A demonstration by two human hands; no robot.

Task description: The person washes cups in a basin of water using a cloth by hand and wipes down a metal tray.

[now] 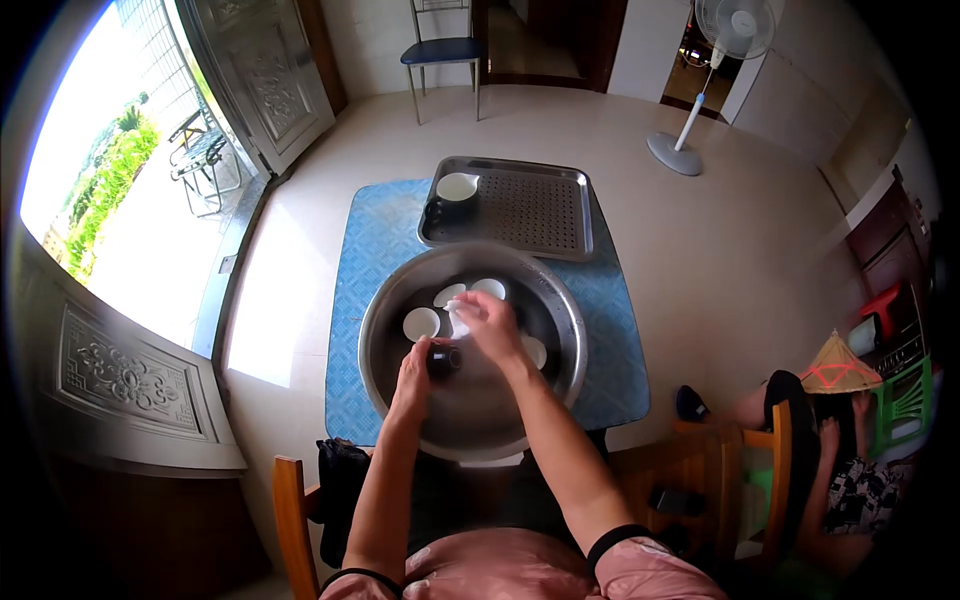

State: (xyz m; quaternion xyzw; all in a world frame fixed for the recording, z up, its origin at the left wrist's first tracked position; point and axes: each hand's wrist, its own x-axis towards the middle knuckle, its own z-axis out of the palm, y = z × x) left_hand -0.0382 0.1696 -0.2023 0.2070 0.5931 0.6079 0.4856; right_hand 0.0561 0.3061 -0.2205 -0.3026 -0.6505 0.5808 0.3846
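A large metal basin (375,400) stands on the blue table (355,260), with several white cups in it, one cup (421,323) at its left side. Over the basin my left hand (413,368) is closed around a small dark cup (443,359). Just above and to the right, my right hand (486,325) pinches a white cloth (459,321). Behind the basin lies a perforated metal tray (530,207), and a dark cup with a pale inside (458,188) stands on its left part.
Beyond the table are a blue-seated chair (441,50) and a standing fan (676,155). An open door (265,80) is at the left. To the right sits another person (830,450) near a conical hat (838,367) and a wooden chair (781,480).
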